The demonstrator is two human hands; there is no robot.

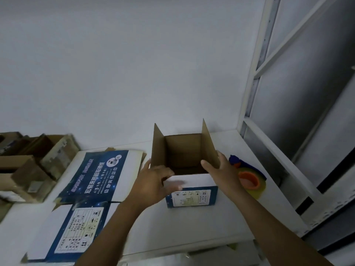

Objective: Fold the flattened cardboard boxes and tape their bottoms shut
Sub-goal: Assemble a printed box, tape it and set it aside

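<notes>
While box point(192, 195) stands upright | left hand point(153, 181) grips its corner | right hand point(222, 169) pinches its side

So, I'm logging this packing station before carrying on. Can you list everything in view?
open box: one, white and blue outside, brown inside, middle of the table, two side flaps standing up.
flattened boxes: a stack, count unclear, blue and white print, on the table left of the open box.
tape dispenser: one, blue with an orange core and a yellowish roll, right of the open box.
brown cartons: several, brown, far left.
table: one, white.
shelving frame: one, white and grey, right side.
left hand: at the open box's near left corner, fingers blurred.
right hand: grips the right flap, thumb inside.
</notes>
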